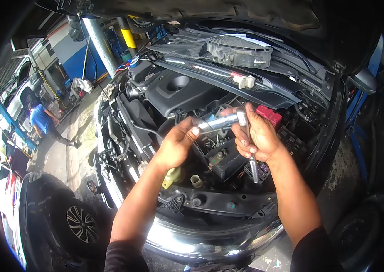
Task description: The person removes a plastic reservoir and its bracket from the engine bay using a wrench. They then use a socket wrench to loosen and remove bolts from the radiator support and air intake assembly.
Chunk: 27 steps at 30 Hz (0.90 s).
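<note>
I stand at the open engine bay [187, 90] of a car, both arms reaching in. My right hand [258, 136] grips a chrome ratchet wrench [252, 165] whose handle points down out of my fist. A long chrome socket [219, 122] sticks out sideways from the ratchet head toward the left. My left hand [176, 145] pinches the free end of that socket with thumb and fingers. Both hands hover above the black battery [226, 158], whose red terminal cover [269, 115] shows just behind my right hand.
The raised hood [201, 11] hangs overhead. A black engine cover [178, 88] lies behind my hands, a yellow reservoir cap [171, 177] below my left wrist. A person in a blue shirt [42, 120] crouches at far left. A parked car's wheel [82, 224] sits lower left.
</note>
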{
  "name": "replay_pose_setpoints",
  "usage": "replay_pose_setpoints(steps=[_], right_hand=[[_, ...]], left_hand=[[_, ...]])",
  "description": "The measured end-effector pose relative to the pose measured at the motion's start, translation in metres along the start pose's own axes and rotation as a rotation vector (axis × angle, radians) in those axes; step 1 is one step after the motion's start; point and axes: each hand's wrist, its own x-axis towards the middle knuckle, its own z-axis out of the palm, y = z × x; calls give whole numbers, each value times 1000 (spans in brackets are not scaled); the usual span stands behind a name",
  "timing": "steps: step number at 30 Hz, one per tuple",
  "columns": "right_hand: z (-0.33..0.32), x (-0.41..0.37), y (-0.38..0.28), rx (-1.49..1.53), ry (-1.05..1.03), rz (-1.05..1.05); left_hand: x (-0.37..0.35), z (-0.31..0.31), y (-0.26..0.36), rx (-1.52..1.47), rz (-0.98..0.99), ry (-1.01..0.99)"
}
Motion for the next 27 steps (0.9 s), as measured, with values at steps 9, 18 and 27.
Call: replay_pose_setpoints(steps=[9, 18, 27], right_hand=[[7, -8, 0, -426, 138, -220], [-16, -22, -34, -179, 374, -470], [-16, -16, -20, -255, 397, -397]], left_hand=[[8, 3, 27, 552, 302, -68], [-2, -35, -22, 932, 252, 40], [54, 27, -50, 1034, 437, -343]])
